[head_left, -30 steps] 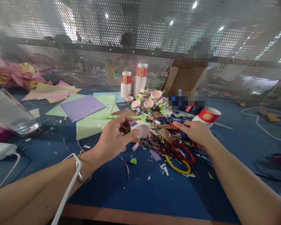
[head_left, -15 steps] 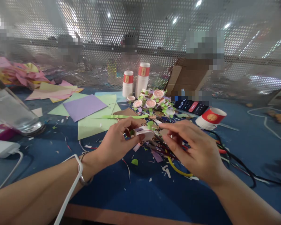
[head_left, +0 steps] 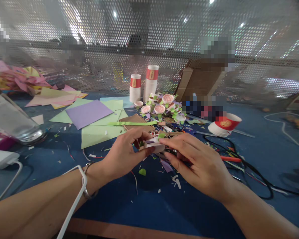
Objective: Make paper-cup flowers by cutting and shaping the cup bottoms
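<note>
My left hand holds a small white paper cup bottom between thumb and fingers. Bits of green paper show at its upper edge. My right hand meets the piece from the right, its index fingertip on the rim and its thumb just below; its other fingers are curled and partly hidden. Just beyond my hands lies a heap of similar cup bottoms with green and purple paper pieces on them. A light green paper strip lies across a cardboard piece.
Purple and green sheets lie left of centre. Two stacks of paper cups stand behind; a single cup leans at right. A glass of water is at left. Black cable and paper scraps lie about; a white cord crosses my left wrist.
My right hand has moved left to the cup bottom, its fingertips now against it. It covers the yellow curved item seen before. My left hand keeps its hold.
</note>
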`<state>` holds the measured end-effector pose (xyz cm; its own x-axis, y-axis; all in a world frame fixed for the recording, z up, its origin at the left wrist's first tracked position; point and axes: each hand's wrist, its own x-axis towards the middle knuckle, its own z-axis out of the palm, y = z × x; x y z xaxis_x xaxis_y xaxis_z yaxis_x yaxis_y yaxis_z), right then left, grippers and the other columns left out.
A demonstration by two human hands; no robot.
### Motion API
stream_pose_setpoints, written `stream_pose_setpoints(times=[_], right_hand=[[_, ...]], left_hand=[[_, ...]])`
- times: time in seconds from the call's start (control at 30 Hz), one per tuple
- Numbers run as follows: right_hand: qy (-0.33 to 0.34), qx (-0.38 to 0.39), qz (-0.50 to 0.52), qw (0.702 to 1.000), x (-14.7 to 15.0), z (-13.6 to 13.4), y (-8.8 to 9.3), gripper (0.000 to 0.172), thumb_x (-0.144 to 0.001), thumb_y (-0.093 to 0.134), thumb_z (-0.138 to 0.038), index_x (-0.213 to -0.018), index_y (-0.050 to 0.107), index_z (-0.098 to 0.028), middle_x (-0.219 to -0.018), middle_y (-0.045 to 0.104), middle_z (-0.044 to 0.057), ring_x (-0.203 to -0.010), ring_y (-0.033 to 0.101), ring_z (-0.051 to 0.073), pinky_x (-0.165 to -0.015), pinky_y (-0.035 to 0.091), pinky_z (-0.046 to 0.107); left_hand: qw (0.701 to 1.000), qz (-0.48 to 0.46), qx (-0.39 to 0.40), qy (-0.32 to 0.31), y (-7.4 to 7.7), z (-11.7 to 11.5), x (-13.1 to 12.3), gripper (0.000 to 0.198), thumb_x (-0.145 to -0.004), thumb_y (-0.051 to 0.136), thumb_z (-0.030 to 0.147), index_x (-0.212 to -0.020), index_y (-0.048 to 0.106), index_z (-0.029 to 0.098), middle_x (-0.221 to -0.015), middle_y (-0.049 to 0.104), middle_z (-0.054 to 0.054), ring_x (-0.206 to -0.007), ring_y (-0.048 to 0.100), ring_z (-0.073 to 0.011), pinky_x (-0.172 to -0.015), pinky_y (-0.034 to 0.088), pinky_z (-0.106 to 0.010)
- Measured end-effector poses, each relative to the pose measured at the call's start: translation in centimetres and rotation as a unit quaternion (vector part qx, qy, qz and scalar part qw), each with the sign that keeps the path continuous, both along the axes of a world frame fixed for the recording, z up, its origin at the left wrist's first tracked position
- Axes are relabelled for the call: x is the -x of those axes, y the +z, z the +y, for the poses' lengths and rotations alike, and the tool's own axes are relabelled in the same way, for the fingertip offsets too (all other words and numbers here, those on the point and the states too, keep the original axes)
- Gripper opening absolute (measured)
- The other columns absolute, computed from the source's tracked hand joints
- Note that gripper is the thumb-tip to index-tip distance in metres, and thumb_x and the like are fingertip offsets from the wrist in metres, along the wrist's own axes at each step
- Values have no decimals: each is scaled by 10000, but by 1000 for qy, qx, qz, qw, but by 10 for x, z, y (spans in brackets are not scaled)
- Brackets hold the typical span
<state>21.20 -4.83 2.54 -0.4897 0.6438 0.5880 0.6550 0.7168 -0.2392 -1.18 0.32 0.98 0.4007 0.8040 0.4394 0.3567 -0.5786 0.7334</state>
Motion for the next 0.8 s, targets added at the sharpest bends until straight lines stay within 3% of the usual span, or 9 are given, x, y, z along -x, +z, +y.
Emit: stream_pose_setpoints(times=[0.8], right_hand=[[21, 15, 20, 999, 0, -1, 3, 284, -972, 588, -139, -1249, 630, -185, -1081, 702, 69, -969, 673, 156, -846, 566, 285]], left_hand=[[997, 3, -71, -2, 3, -2, 1, 86, -828, 747, 200, -860, 667, 209, -813, 679, 21, -758, 580, -121, -678, 434, -263]])
